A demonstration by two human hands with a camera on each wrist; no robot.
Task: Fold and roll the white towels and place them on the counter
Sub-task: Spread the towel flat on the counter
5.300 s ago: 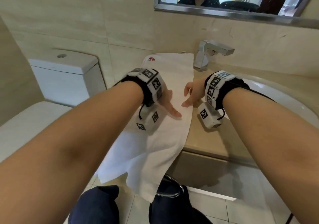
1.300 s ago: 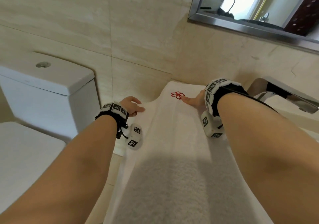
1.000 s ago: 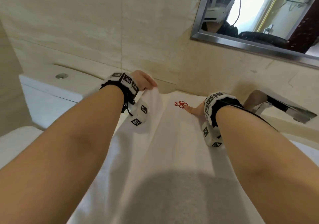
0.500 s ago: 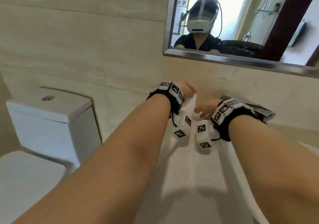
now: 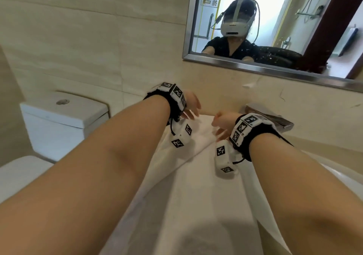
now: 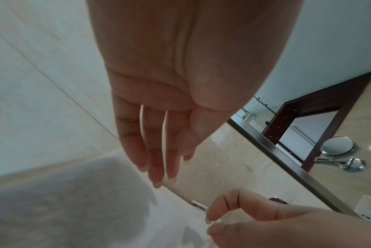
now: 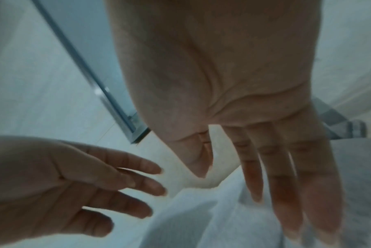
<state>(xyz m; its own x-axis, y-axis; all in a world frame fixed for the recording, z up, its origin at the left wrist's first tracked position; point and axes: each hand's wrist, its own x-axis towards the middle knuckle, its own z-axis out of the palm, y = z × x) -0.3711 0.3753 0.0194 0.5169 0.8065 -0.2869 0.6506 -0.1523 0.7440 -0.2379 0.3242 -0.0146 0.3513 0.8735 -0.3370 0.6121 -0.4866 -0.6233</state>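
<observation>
Towel (image 5: pixel 206 186) work is only part done, as far as I can judge: one white towel lies lengthwise along the worktop (image 5: pixel 334 156), running from the wall end toward me, and a diagonal edge across it in the head view suggests a side has been laid over lengthwise. I see no roll started anywhere, and no finished roll set down, so the rest of the folding, all of the rolling and the placing look to be left. I cannot tell from these views whether other towels are waiting. My left hand (image 5: pixel 189 105) hangs above the far end of the towel with its grip slack; the left wrist view shows straight, relaxed fingers (image 6: pixel 154 151) with nothing in them and clear of the cloth. My right hand (image 5: pixel 222 123) is just beside it, also over the far end, its grip loose too: the right wrist view shows the fingers (image 7: pixel 286 176) spread and extended over the white fabric, holding nothing, though whether the tips brush the towel I cannot say. The two hands are near each other but apart. To the left of the worktop stands a toilet cistern (image 5: pixel 62 115), and a mirror (image 5: pixel 275 28) hangs on the wall above. My guess is that the next job is to smooth the fold flat and then begin rolling.
</observation>
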